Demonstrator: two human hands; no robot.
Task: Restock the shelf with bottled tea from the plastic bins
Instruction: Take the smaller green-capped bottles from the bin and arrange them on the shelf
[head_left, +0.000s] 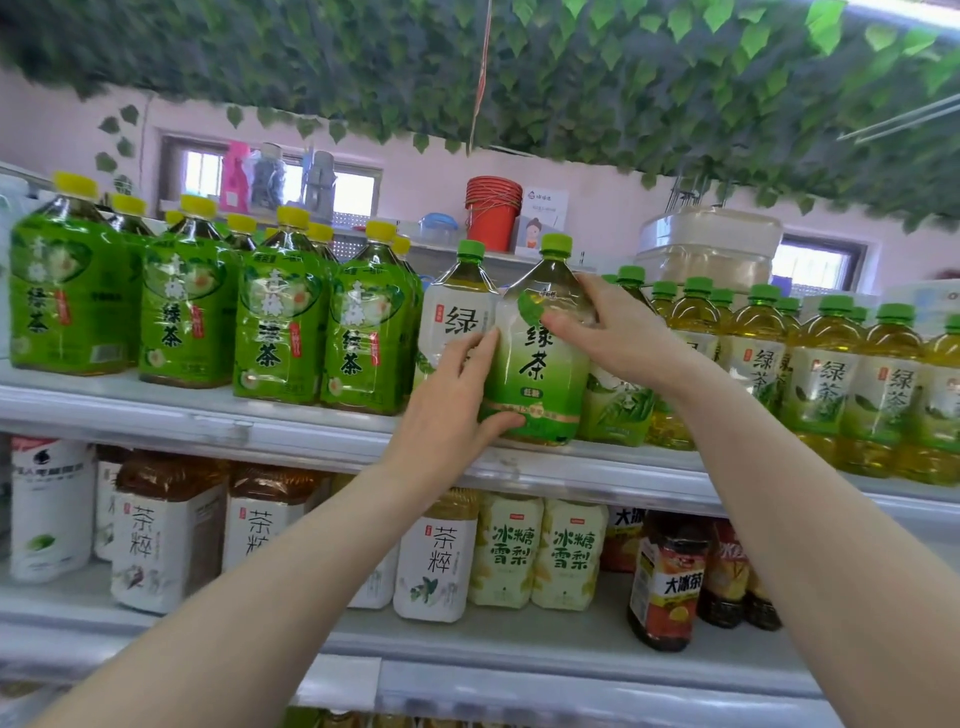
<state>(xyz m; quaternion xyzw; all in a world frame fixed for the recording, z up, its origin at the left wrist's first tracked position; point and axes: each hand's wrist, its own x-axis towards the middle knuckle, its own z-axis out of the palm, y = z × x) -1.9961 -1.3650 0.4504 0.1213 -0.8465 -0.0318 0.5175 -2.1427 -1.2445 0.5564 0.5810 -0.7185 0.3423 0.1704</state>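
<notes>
Head camera faces forward and slightly upward, close to the drink shelf (311, 441).

held bottle (537, 358) reads 绿茶, dark bottle (667, 587) 大冰茶

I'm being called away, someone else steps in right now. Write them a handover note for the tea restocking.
Left hand: grips the lower side of the green-cap tea bottle.
Right hand: grips the same bottle's shoulder.
The bottle stands tilted at the front edge of the upper shelf, between a white-label bottle and the row of green-cap bottles on the right.
Done: bottle brought to the shelf.
Left: stand it straight, let go, fetch more. The plastic bins are out of view.
</notes>
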